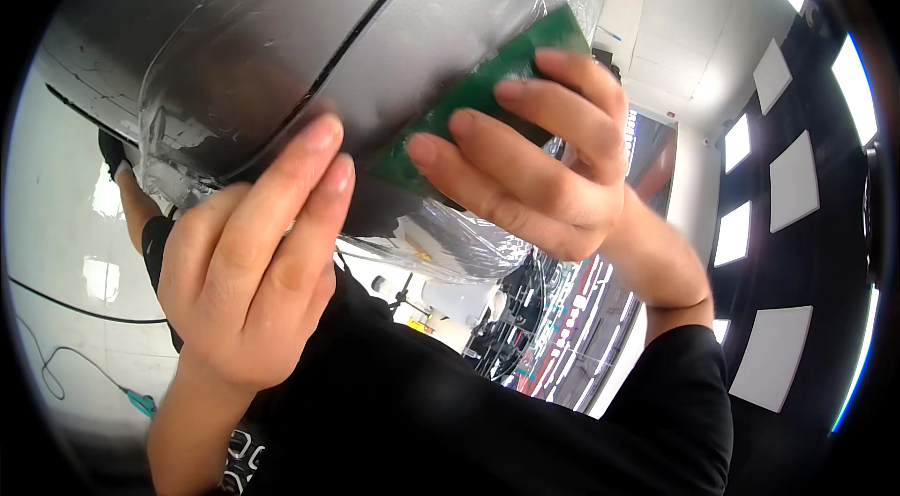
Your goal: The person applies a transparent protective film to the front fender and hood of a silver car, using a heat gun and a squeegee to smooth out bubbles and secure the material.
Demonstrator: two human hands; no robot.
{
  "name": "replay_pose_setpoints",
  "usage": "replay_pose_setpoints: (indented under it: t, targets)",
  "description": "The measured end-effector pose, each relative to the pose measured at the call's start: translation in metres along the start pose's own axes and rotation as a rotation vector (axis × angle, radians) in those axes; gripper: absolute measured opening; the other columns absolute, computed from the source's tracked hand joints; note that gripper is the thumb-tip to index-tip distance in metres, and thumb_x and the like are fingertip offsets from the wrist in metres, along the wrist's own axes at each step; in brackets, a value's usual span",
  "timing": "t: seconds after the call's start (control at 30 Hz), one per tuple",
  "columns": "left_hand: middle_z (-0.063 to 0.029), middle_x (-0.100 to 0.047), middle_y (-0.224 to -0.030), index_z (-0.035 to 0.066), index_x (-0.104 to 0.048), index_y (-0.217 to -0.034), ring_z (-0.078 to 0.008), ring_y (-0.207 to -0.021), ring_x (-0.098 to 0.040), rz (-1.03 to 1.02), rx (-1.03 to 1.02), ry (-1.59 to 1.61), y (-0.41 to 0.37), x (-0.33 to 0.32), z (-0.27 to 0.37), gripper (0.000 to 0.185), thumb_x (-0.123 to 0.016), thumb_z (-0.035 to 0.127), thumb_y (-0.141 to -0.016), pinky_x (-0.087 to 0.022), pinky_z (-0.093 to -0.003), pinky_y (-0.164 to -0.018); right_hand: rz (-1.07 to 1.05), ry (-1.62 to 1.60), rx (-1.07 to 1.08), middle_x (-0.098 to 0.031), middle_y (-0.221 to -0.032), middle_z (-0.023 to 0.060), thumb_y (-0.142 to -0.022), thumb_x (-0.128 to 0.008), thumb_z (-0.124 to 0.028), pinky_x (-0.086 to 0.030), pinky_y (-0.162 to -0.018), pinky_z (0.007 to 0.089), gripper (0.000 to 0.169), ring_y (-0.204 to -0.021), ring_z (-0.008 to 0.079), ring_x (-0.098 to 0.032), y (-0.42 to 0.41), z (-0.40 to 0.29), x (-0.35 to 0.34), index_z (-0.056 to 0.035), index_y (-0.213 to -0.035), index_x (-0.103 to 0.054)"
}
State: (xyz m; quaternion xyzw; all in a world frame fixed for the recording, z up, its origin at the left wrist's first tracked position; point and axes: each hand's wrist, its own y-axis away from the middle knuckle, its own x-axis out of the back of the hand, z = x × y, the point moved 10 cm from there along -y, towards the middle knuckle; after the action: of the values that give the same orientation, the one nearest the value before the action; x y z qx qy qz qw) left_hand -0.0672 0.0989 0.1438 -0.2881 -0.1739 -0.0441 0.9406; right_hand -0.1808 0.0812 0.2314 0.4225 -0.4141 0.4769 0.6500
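Note:
My right hand (555,165) grips a flat green squeegee (485,88), fingers spread along its face. The squeegee's long edge lies at the silver-grey car body panel (450,11). My left hand (253,264) is at the panel's lower part, two fingers extended towards the dark panel gap (365,21). Nothing shows in that hand; whether its fingertips touch the panel I cannot tell. Clear plastic film (158,67) covers part of the bodywork, with a loose edge curving along the left. More crumpled film (471,243) hangs below the squeegee.
On the glossy pale floor lie a black cable (84,313) and a teal corded tool (140,402). A bare lower leg (135,204) with a dark shoe shows at the left. Behind are cluttered equipment (506,327) and a dark wall (752,271) with white panels.

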Motion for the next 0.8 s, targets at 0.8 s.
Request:
replay_pose_setpoints:
  t: [0.8]
  targets:
    - [-0.0270, -0.063, -0.136, -0.006, -0.059, -0.127, -0.0358, -0.111, -0.070, 0.055, 0.054, -0.109, 0.007, -0.024, 0.000, 0.035, -0.060, -0.006, -0.092, -0.052, -0.0466, -0.094, -0.009, -0.010, -0.260, -0.067, -0.113, -0.0011, -0.074, -0.087, -0.020, -0.056, -0.096, 0.0422, 0.036, -0.110, 0.0217, -0.062, 0.019, 0.044, 0.046, -0.0205, -0.109, -0.081]
